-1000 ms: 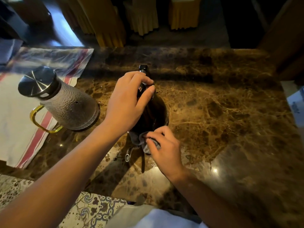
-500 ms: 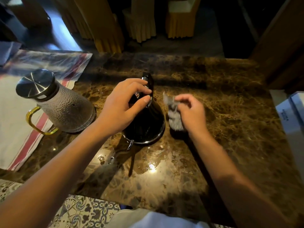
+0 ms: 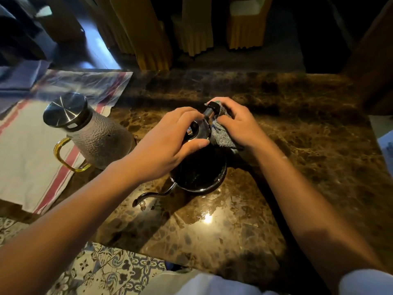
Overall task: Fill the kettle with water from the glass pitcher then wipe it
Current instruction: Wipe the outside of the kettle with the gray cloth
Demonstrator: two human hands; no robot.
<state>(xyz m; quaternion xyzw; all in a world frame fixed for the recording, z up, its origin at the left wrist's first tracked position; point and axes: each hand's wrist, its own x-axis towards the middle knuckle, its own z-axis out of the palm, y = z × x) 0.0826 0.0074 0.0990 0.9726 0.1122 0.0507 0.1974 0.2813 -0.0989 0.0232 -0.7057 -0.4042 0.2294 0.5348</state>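
A black gooseneck kettle (image 3: pixel 200 173) stands on the brown marble counter (image 3: pixel 297 167), its thin spout (image 3: pixel 153 195) pointing toward me. My left hand (image 3: pixel 168 143) grips the kettle's top around the lid. My right hand (image 3: pixel 238 124) holds a grey cloth (image 3: pixel 223 137) against the kettle's far right side, by the black handle (image 3: pixel 212 108). The textured glass pitcher (image 3: pixel 95 135), with a steel lid and yellow handle, stands to the left, apart from both hands.
A white cloth with red stripes (image 3: pixel 32 156) lies under the pitcher's left side. Chairs with yellow covers (image 3: pixel 195 28) stand beyond the counter. Something white (image 3: pixel 387 143) sits at the right edge. Patterned tiles (image 3: pixel 110 271) show below the counter's near edge.
My right hand carried the grey cloth from the kettle's near side round its right side up to the handle. My left hand stayed on the kettle's top.
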